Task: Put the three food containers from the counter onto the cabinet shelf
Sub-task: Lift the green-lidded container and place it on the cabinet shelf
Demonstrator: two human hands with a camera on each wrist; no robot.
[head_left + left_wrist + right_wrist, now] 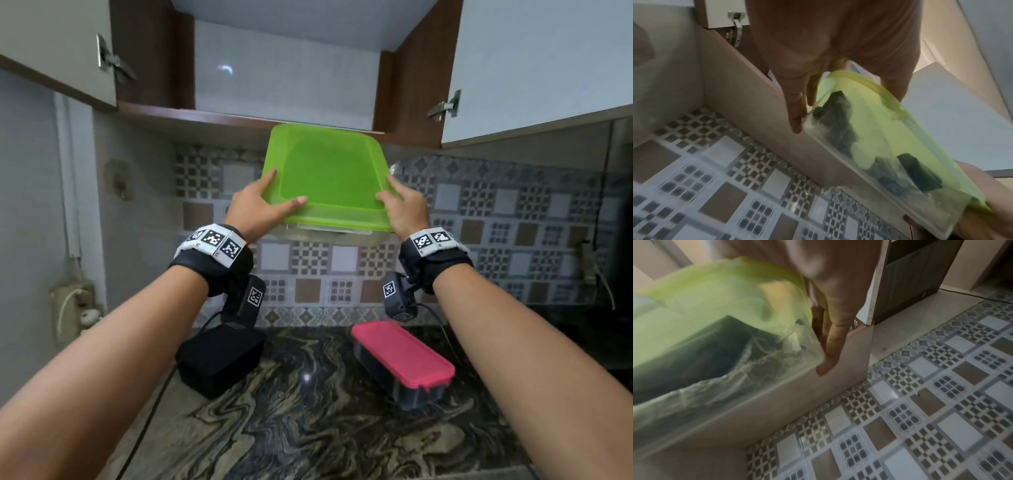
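Now | you are gripping the green-lidded container [328, 178] with left hand [251, 205] and right hand [404, 209], raising it near the cabinet shelf [212, 114] | pink-lidded container [402, 359] is waiting on the surface [308, 411], shelf holding nothing visible.

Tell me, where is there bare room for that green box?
The cabinet shelf between its brown side walls shows bare. On the counter, free marble lies before the black box and pink-lidded box; its back is crowded.

The open cabinet shelf [284, 85] lies bare between both swung-back doors; only its front lip [205, 118] stands before the raised green-lidded container [325, 171].
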